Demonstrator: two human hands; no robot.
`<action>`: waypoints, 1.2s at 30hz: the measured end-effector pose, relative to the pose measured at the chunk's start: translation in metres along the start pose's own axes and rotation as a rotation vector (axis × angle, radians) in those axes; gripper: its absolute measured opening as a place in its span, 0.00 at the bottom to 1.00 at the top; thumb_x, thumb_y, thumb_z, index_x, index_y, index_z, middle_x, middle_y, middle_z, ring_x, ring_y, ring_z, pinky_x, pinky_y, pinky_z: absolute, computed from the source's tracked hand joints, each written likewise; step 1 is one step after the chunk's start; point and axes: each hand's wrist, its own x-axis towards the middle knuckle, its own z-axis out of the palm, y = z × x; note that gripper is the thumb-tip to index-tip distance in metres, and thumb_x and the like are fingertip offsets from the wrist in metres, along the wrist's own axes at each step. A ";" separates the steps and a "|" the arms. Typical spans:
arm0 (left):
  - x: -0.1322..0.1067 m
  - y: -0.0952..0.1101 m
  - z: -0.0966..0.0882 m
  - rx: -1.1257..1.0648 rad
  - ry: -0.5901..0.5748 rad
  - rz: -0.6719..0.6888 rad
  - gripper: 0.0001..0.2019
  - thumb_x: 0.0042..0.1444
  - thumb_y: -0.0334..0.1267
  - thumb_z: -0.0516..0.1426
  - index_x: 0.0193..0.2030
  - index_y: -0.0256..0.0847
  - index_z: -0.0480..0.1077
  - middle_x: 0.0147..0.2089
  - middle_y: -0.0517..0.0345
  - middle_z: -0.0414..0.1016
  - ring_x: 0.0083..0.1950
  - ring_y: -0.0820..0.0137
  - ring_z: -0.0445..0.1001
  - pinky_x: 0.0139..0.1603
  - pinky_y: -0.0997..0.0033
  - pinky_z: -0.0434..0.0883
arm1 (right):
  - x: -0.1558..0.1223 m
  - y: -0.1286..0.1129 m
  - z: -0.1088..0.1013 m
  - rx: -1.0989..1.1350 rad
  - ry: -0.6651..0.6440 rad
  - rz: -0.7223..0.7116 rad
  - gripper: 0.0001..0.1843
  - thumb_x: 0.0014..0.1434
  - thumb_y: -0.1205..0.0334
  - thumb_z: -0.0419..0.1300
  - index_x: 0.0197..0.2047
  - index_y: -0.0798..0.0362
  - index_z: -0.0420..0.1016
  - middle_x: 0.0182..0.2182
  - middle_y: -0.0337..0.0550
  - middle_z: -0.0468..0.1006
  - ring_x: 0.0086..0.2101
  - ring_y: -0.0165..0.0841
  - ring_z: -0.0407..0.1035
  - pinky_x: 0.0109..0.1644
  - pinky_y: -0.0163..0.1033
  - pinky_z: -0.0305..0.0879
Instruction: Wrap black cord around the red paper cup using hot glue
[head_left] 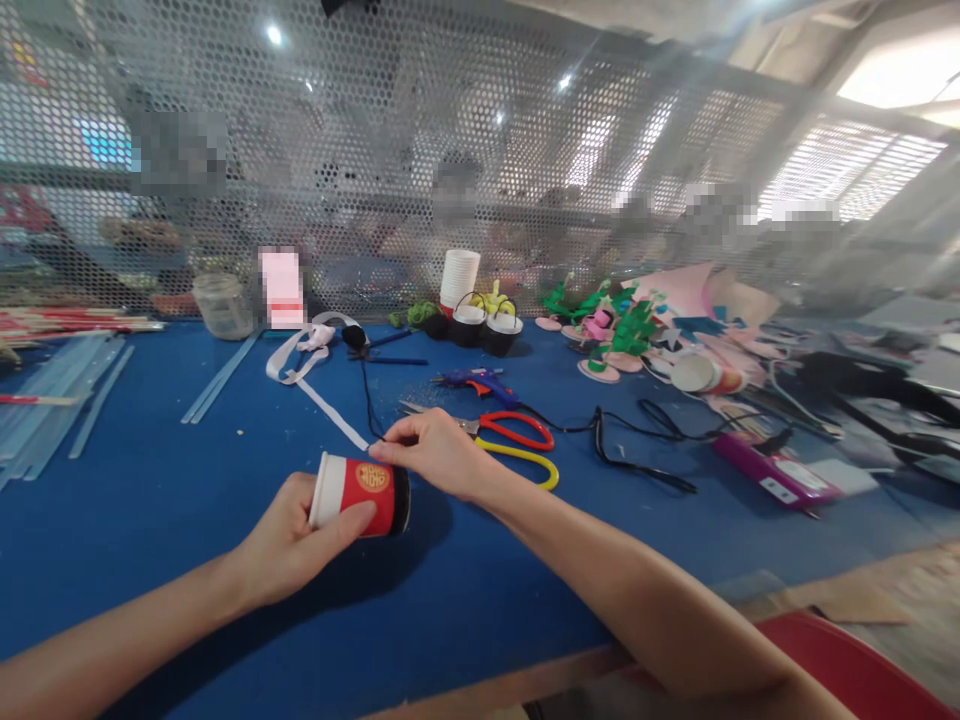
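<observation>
My left hand (pixel 289 540) is wrapped around a red and white paper cup (pixel 367 490), tilted on its side with a gold emblem facing up. A black band (pixel 402 500) covers the cup's right end. At the cup's upper edge my right hand (pixel 427 450) pinches a black cord (pixel 367 400), which runs back towards a small black ball (pixel 355 338). Fingertips hide the cord's end. Just behind my right hand lie scissors (pixel 517 430) with one red and one yellow handle. A white ribbon (pixel 330 410) trails up to the cup's far side.
A blue glue gun (pixel 480 382) lies beyond the scissors, its cable running right to a purple power strip (pixel 780 475). Two small black buckets (pixel 501 335) and stacked paper cups (pixel 460 275) stand by the mesh screen. Translucent strips (pixel 52 400) lie left, green paper crafts (pixel 634 325) right.
</observation>
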 end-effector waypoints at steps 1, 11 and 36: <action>0.000 0.000 0.000 -0.038 0.006 -0.026 0.14 0.45 0.40 0.54 0.14 0.37 0.58 0.14 0.67 0.52 0.17 0.81 0.48 0.16 0.79 0.47 | 0.001 0.001 0.000 -0.004 -0.003 -0.001 0.09 0.46 0.62 0.58 0.23 0.60 0.74 0.19 0.38 0.70 0.22 0.25 0.60 0.25 0.30 0.56; 0.015 0.008 -0.004 -0.714 0.253 -0.315 0.07 0.37 0.37 0.61 0.23 0.35 0.71 0.19 0.62 0.73 0.20 0.77 0.67 0.21 0.80 0.62 | 0.001 -0.001 -0.015 -0.216 0.065 -0.045 0.20 0.56 0.51 0.45 0.25 0.57 0.67 0.23 0.42 0.71 0.25 0.28 0.63 0.29 0.33 0.57; 0.019 0.010 -0.014 -0.709 0.057 -0.274 0.10 0.40 0.40 0.60 0.28 0.34 0.74 0.25 0.57 0.76 0.25 0.74 0.70 0.28 0.78 0.65 | -0.032 -0.003 0.000 -0.019 0.053 -0.181 0.10 0.48 0.63 0.57 0.21 0.54 0.59 0.19 0.33 0.60 0.22 0.24 0.54 0.26 0.30 0.52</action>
